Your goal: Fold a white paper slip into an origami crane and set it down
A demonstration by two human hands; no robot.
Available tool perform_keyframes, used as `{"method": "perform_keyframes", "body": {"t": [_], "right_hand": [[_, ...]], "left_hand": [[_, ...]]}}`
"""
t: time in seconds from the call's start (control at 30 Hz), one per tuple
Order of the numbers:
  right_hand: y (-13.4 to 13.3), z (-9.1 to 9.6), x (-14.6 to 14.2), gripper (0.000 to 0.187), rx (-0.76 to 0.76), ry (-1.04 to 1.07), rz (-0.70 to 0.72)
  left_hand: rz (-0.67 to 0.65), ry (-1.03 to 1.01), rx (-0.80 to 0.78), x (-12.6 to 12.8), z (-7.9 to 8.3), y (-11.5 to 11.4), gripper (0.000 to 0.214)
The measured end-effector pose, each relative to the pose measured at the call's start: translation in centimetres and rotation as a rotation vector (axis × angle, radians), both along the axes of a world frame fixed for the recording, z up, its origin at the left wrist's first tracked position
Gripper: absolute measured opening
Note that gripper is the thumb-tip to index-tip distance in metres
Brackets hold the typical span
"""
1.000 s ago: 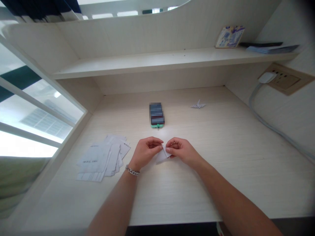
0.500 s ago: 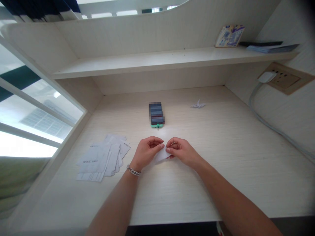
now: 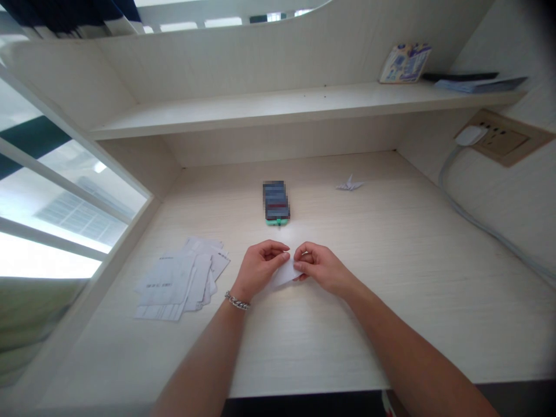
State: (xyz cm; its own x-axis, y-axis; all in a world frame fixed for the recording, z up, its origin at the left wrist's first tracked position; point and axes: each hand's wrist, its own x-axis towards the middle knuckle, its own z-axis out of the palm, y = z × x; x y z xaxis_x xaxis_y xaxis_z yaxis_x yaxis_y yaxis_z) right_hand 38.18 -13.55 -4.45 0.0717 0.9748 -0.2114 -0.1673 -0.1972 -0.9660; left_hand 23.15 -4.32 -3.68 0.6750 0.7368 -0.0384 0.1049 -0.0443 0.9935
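A small folded piece of white paper (image 3: 284,275) is held between my two hands above the middle of the desk. My left hand (image 3: 262,263), with a silver chain bracelet (image 3: 237,301) at its wrist, pinches the paper's upper left edge between thumb and fingers. On the right side of the paper, my right hand (image 3: 319,266) pinches it with thumb and curled fingers. The fingertips of both hands are close together. Part of the paper is hidden behind the fingers. Beyond my hands lies a phone (image 3: 276,201) with a green lower edge, its screen blurred.
Loose printed paper sheets (image 3: 174,284) lie in a pile at the left. A folded paper crane (image 3: 350,184) stands at the back right. A cable (image 3: 478,227) runs from the wall socket (image 3: 506,138) down the right side. A shelf (image 3: 260,113) spans the back.
Both hands stay almost in place on the paper. No other thing has visibly moved.
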Motion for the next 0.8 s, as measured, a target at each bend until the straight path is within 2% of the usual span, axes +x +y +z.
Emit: {"method": "perform_keyframes", "body": {"t": [0.67,0.8], "right_hand": [[-0.08,0.00,0.12,0.022,0.019,-0.025,-0.013],[-0.02,-0.06,0.13,0.022,0.021,-0.044,-0.034]], "left_hand": [[-0.044,-0.029,-0.054,-0.12,0.25,0.10,0.030],[0.004,-0.052,-0.057,-0.10,0.11,0.19,0.028]]}}
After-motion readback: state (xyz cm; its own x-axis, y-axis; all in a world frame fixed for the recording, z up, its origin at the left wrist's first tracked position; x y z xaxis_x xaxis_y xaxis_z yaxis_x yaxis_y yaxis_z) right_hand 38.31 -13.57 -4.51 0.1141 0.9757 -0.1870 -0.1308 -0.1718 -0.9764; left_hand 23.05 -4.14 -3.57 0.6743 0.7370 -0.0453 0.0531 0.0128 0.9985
